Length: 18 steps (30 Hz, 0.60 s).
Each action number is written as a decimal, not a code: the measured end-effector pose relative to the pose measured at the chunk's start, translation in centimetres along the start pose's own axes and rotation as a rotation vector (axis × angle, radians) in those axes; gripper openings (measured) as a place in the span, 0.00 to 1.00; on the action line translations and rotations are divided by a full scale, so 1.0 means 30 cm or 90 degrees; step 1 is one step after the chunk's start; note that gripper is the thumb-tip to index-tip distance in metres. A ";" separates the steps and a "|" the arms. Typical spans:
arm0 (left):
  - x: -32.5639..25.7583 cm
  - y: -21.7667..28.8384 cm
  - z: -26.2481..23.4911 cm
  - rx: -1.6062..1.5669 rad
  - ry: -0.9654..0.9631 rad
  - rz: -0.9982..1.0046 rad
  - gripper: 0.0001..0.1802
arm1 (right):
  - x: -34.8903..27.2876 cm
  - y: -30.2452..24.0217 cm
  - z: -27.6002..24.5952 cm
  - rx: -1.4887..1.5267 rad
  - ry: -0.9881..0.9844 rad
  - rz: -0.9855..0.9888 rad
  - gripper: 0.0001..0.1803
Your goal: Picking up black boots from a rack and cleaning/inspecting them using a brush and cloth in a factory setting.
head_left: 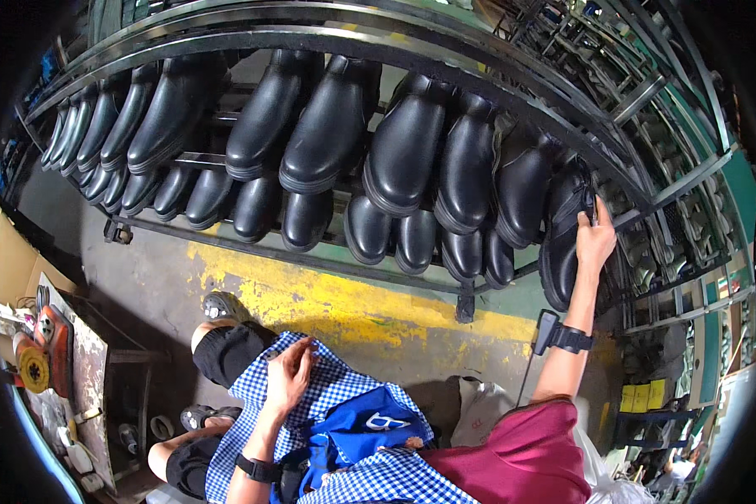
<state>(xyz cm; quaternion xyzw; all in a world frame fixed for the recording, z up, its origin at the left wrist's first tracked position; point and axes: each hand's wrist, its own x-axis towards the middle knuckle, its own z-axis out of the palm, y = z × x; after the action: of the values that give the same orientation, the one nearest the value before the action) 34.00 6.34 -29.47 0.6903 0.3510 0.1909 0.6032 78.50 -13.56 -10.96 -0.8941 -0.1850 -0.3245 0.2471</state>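
At the right end of the rack, my right hand [595, 242] is closed on the upper edge of a black shoe [560, 252], its thumb and forefinger at the opening. That shoe hangs toe down, and part of it is hidden behind the hand. Beside it hangs another smooth black shoe [523, 195], with a row of similar ones to the left. My left hand [289, 375] is over my lap, fingers loosely bent and apart from the thumb, nothing visible in it. Beneath it lies a blue-and-white checked apron [260, 374].
A dark metal rack [353, 42] spans the far side, with a lower row of black shoes [307, 220]. More racks [680, 202] stand at right. At left is a worn board [80, 370] beside an orange tool [49, 349]. A white bag [481, 407] sits near my right side.
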 end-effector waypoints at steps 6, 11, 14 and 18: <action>-0.021 -0.039 0.009 -0.038 -0.009 -0.035 0.15 | 0.140 0.017 0.060 0.028 0.044 -0.001 0.21; -0.028 -0.047 0.010 -0.016 -0.005 0.001 0.15 | 0.246 0.068 0.174 -0.153 0.058 -0.055 0.23; -0.038 -0.042 0.014 -0.042 0.024 -0.017 0.14 | 0.197 -0.008 0.178 -0.165 0.039 0.010 0.25; -0.048 -0.085 0.020 -0.013 0.062 0.017 0.13 | 0.100 -0.130 0.210 0.165 -0.043 0.083 0.31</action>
<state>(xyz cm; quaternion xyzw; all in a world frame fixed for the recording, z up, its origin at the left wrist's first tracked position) 32.78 4.97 -31.83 0.6786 0.3689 0.2356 0.5898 81.83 -6.35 -11.90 -0.8753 -0.1755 -0.2507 0.3745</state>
